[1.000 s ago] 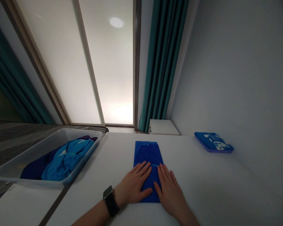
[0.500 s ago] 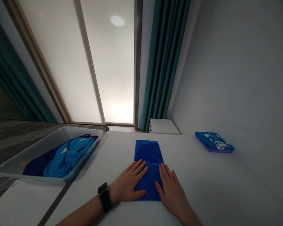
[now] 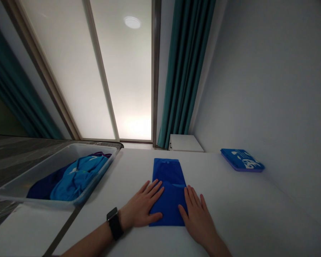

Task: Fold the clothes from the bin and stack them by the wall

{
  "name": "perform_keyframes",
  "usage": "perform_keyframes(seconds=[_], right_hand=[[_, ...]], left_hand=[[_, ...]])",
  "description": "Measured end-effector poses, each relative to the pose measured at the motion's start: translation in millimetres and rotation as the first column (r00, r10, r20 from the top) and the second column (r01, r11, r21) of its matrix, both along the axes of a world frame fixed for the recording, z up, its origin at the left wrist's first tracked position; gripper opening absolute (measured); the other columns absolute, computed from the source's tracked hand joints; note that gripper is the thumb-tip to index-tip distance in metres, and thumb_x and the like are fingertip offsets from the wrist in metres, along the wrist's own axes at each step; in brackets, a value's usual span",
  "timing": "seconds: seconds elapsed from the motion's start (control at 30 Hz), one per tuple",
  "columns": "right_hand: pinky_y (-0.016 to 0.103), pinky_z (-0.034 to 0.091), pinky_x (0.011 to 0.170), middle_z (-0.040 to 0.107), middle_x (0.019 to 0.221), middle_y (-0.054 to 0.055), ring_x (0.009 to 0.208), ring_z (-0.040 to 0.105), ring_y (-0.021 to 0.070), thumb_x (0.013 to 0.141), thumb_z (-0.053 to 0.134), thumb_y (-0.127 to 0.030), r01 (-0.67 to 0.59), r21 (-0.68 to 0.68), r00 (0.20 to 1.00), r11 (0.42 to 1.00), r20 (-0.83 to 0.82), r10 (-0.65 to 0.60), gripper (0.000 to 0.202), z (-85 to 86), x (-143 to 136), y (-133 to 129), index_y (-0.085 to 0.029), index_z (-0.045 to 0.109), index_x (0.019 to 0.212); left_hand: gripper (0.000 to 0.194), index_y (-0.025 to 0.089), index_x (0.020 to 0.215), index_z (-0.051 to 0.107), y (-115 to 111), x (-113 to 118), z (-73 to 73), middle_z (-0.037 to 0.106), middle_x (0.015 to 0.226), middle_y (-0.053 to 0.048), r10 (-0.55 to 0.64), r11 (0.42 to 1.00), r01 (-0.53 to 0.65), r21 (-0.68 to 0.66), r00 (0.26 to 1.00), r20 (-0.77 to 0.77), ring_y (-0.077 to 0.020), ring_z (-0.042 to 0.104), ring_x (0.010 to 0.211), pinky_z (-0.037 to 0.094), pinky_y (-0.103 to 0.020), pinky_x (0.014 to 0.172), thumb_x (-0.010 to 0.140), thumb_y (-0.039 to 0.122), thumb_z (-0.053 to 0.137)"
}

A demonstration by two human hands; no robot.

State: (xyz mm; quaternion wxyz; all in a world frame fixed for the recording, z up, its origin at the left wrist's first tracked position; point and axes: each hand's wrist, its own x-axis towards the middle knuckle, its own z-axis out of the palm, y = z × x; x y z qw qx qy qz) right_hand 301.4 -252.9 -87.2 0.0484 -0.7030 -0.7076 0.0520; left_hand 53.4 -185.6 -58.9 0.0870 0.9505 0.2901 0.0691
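Note:
A blue garment (image 3: 171, 207), folded into a long narrow strip, lies flat on the white table (image 3: 117, 185) in front of me. Its near half looks doubled over, with a fold edge crossing the middle. My left hand (image 3: 143, 207), wearing a black watch (image 3: 115, 223) at the wrist, rests open with its fingers over the garment's left edge. On the opposite side, my right hand (image 3: 198, 214) lies open, its fingertips and thumb along the right edge. Neither hand grips the cloth. Exactly what kind of garment it is, I cannot tell.
To the left stands a translucent plastic bin (image 3: 5, 192) holding crumpled blue and dark clothes (image 3: 75, 178). Against the wall at the right sits a stack of folded blue clothes (image 3: 242, 160) with a white print. Beyond the table's far edge is a white cabinet (image 3: 186, 142).
Both hands have slid slightly outward, the left one leftward and the right one rightward, uncovering more of the garment between them. The garment stays in place.

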Motion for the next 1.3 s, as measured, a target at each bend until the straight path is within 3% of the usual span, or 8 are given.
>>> perform_keyframes(seconds=[0.13, 0.23, 0.4, 0.8, 1.0, 1.13, 1.2, 1.3], right_hand=[[0.053, 0.011, 0.119, 0.009, 0.161, 0.008, 0.149, 0.011, 0.0266, 0.098, 0.025, -0.041, 0.017, 0.029, 1.000, 0.999, 0.016, -0.017, 0.064, 20.3, -13.3, 7.7, -0.009, 0.022, 0.153], [0.048, 0.007, 0.121, 0.010, 0.161, 0.007, 0.149, 0.009, 0.0234, 0.098, 0.024, -0.032, -0.096, 0.095, 0.995, 0.991, 0.002, 0.096, 0.060, 29.7, -35.0, 17.2, -0.009, 0.022, 0.153], [0.046, 0.010, 0.121, 0.016, 0.160, 0.006, 0.149, 0.012, 0.0241, 0.100, 0.023, -0.043, -0.201, 0.047, 0.975, 0.978, -0.085, 0.205, 0.062, 16.5, -60.8, 23.7, -0.012, 0.024, 0.153], [0.050, 0.015, 0.120, 0.018, 0.159, 0.013, 0.147, 0.017, 0.0292, 0.096, 0.033, -0.056, -0.071, 0.075, 0.994, 0.995, -0.074, 0.077, 0.072, -1.4, -27.6, 11.1, -0.010, 0.029, 0.152], [0.059, 0.018, 0.116, 0.025, 0.157, 0.017, 0.146, 0.020, 0.0329, 0.098, 0.032, -0.057, -0.156, 0.112, 0.982, 0.981, -0.094, 0.166, 0.070, -1.1, -17.5, 10.9, -0.011, 0.032, 0.151], [0.056, 0.022, 0.117, 0.045, 0.149, 0.012, 0.141, 0.033, 0.0292, 0.096, 0.047, -0.038, -0.389, 0.273, 0.903, 0.880, -0.078, 0.423, 0.047, 10.8, -6.4, -3.9, -0.019, 0.048, 0.140], [0.050, 0.026, 0.117, 0.062, 0.128, 0.008, 0.128, 0.050, 0.0245, 0.092, 0.056, -0.027, -0.484, 0.342, 0.841, 0.806, -0.074, 0.536, 0.029, 13.8, -6.3, -12.8, -0.023, 0.060, 0.120], [0.043, 0.041, 0.106, 0.066, 0.097, 0.002, 0.099, 0.062, 0.0214, 0.082, 0.067, -0.021, -0.537, 0.397, 0.804, 0.744, -0.026, 0.594, 0.012, 11.8, -10.9, -20.4, -0.022, 0.062, 0.093]], left_hand=[[0.074, 0.022, 0.157, 0.010, -0.2, 0.6, -0.4, 0.015, 0.162, -0.009, -0.001, 1.000, 0.001, 0.013, 1.000, 0.011, -0.0290, 0.014, 0.149, 0.013, -0.049, 0.120, 0.097, 0.055, 0.040], [0.079, 0.020, 0.156, 0.013, -0.6, 1.7, -2.0, 0.017, 0.161, -0.011, 0.012, 1.000, -0.012, 0.026, 1.000, 0.010, -0.0301, 0.015, 0.148, 0.013, -0.051, 0.120, 0.094, 0.053, 0.048], [0.085, 0.019, 0.156, 0.012, -1.4, 2.7, -3.5, 0.016, 0.161, -0.010, 0.028, 1.000, -0.028, 0.012, 1.000, 0.004, -0.0301, 0.013, 0.149, 0.011, -0.051, 0.121, 0.089, 0.047, 0.056], [0.080, 0.022, 0.156, 0.017, -1.9, 0.7, 3.0, 0.021, 0.161, -0.011, 0.014, 1.000, -0.014, 0.009, 0.999, 0.051, -0.0333, 0.018, 0.147, 0.013, -0.055, 0.119, 0.091, 0.052, 0.053], [0.061, 0.019, 0.139, 0.046, -23.8, 3.5, 18.6, 0.052, 0.140, -0.013, -0.171, 0.983, 0.159, 0.094, 0.977, 0.130, -0.0294, 0.045, 0.131, 0.027, -0.045, 0.115, 0.086, 0.047, 0.062], [0.031, 0.020, 0.107, 0.059, -35.0, 4.5, 13.9, 0.065, 0.108, -0.007, -0.217, 0.962, 0.198, 0.189, 0.973, 0.082, -0.0229, 0.058, 0.101, 0.042, -0.036, 0.095, 0.086, 0.040, 0.066], [0.022, 0.020, 0.096, 0.058, -35.6, 3.6, 9.2, 0.064, 0.096, -0.004, -0.207, 0.953, 0.194, 0.233, 0.978, 0.031, -0.0206, 0.058, 0.091, 0.044, -0.034, 0.085, 0.086, 0.038, 0.066], [0.016, 0.019, 0.087, 0.055, -33.7, 2.6, 5.4, 0.062, 0.089, -0.001, -0.200, 0.941, 0.195, 0.278, 0.980, -0.012, -0.0185, 0.057, 0.084, 0.045, -0.031, 0.075, 0.087, 0.031, 0.067]])
